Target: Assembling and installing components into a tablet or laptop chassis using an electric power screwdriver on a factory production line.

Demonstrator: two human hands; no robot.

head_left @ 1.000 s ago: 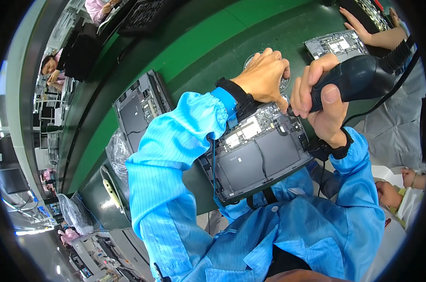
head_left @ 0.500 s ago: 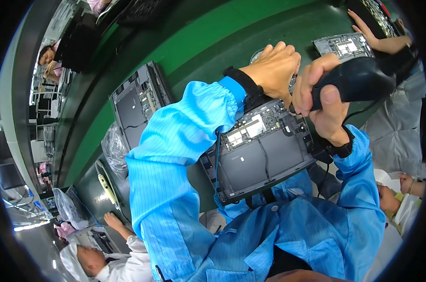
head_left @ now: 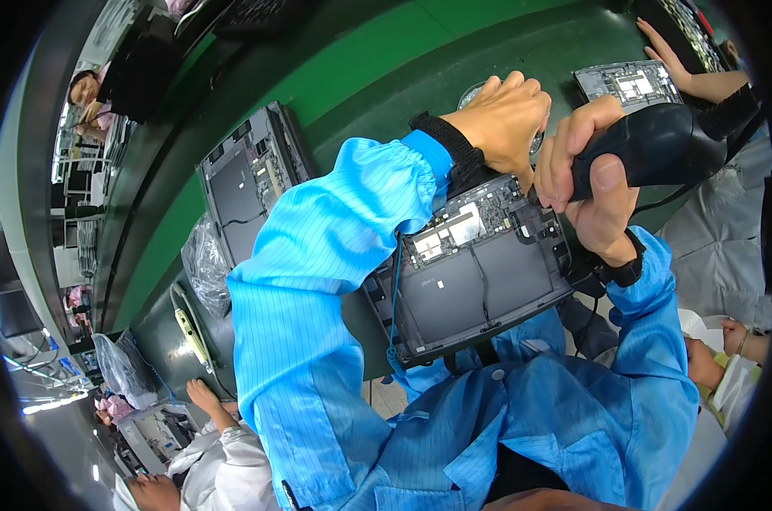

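An opened laptop base (head_left: pixel 441 289) lies in front of me, its circuit board along the far side and a dark battery along the near side. My right hand (head_left: pixel 592 175) is closed round a black electric screwdriver (head_left: pixel 646 149), whose front end points down to the laptop's far right corner. My left hand (head_left: pixel 509 119) is bent over that same corner, close by the screwdriver's front end. Its fingers are curled together, and their tips and anything in them are hidden. Partly behind the left hand sits a round clear dish (head_left: pixel 468 95).
A second opened laptop (head_left: pixel 245 183) lies to the left, beside a crumpled clear plastic bag (head_left: pixel 205 268). A yellow-green handheld tool (head_left: pixel 192 336) rests nearer. At the far right are another opened laptop base (head_left: pixel 629 83) and a co-worker's hand (head_left: pixel 663 55). Other people sit around the green bench (head_left: pixel 386 51).
Both my hands keep nearly the same pose at the laptop's corner, with only a slight shift. The co-worker at the lower left has leaned lower.
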